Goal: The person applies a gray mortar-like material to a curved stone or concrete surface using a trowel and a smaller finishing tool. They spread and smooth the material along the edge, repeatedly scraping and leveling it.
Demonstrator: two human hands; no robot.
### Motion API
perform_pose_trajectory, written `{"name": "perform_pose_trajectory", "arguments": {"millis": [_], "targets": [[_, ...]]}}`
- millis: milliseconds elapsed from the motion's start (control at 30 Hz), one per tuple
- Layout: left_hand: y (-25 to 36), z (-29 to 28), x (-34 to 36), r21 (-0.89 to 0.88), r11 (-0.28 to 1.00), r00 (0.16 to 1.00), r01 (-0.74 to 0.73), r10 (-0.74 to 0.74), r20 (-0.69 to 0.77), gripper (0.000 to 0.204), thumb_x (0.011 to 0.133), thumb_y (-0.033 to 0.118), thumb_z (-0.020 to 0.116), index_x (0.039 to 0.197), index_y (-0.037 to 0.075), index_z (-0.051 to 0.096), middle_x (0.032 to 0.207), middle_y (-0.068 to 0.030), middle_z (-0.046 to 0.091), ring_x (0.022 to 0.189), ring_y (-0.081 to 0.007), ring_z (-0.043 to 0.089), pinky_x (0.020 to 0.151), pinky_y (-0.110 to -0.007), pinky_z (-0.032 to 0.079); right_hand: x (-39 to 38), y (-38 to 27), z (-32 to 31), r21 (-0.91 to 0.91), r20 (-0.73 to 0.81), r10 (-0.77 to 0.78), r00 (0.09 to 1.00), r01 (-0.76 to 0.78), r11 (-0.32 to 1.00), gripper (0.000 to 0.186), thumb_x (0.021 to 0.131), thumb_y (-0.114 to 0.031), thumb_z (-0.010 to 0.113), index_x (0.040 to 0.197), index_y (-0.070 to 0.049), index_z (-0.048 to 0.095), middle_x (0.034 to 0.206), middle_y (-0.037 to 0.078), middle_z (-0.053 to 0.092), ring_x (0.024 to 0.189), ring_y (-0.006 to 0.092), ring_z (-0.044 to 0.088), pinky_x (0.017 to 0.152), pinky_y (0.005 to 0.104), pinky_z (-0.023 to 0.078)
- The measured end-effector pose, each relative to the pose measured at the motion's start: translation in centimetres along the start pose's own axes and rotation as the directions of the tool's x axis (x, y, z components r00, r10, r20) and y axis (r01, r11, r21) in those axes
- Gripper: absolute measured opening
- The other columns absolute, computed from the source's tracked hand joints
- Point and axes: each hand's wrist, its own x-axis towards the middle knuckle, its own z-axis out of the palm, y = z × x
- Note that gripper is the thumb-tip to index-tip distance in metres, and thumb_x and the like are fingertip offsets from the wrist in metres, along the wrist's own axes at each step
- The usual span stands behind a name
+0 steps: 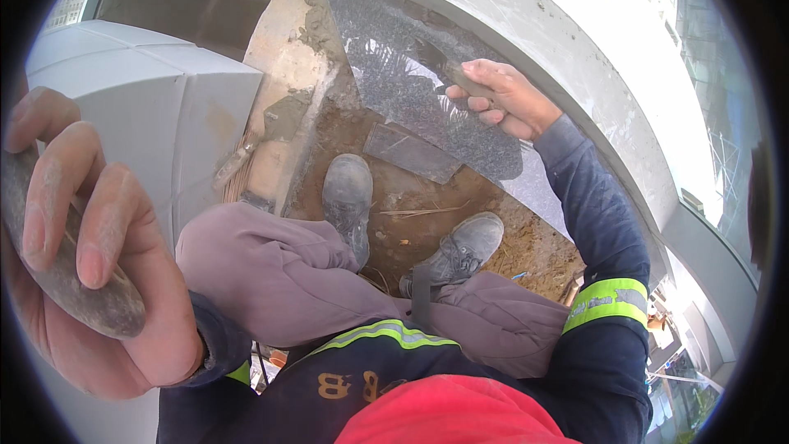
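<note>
Close at the left edge, my left hand (131, 279) is closed around a dusty grey-brown rounded handle (78, 267); its other end lies out of view. Over the polished dark stone slab (378, 41), my right hand (509, 97) grips a dusty grey-brown handle (472, 82). Whatever extends from that handle blends into the dark slab, so the tool's kind is unclear. The slab is glossy in places, with pale reflections, and is bordered on the left by a mortar-smeared ledge (283, 57).
Light grey panels (156, 107) stand at the left. Around my shoes (348, 197) lies brown soil (394, 230) with a dark flat tile piece (411, 153) and thin sticks (423, 211). A pale curved frame (608, 99) runs along the far and right side.
</note>
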Motion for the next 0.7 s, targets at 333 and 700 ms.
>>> {"name": "perform_pose_trajectory", "arguments": {"millis": [333, 700], "targets": [[0.6, -1.9, 0.6, -0.034, 0.996, 0.997, 0.080, -0.079, 0.026, 0.036, 0.098, 0.010, 0.050, 0.131, 0.001, 0.039, 0.109, -0.0086, 0.046, 0.075, -0.0168, 0.052, 0.061, -0.032, 0.043, -2.5, 1.3, -3.8, -0.173, -0.284, -0.081, 0.955, 0.032, 0.984, 0.043, 0.107, -0.014, 0.045, 0.140, 0.015, 0.044, 0.105, 0.016, 0.070, 0.064, 0.0059, 0.055, 0.044, 0.0174, 0.043], [0.2, -0.5, 0.9, -0.034, 0.993, 0.993, 0.111, -0.111, -0.023, 0.039, 0.096, -0.001, 0.048, 0.132, -0.001, 0.034, 0.104, -0.0090, 0.040, 0.077, -0.0183, 0.051, 0.056, -0.033, 0.043, 7.2, -2.4, 4.2, -0.063, -0.279, -0.107, 0.954, 0.093, 0.994, 0.044, 0.106, -0.016, 0.047, 0.137, 0.015, 0.048, 0.101, 0.014, 0.068, 0.066, 0.0066, 0.050, 0.046, 0.0189, 0.040]]}}
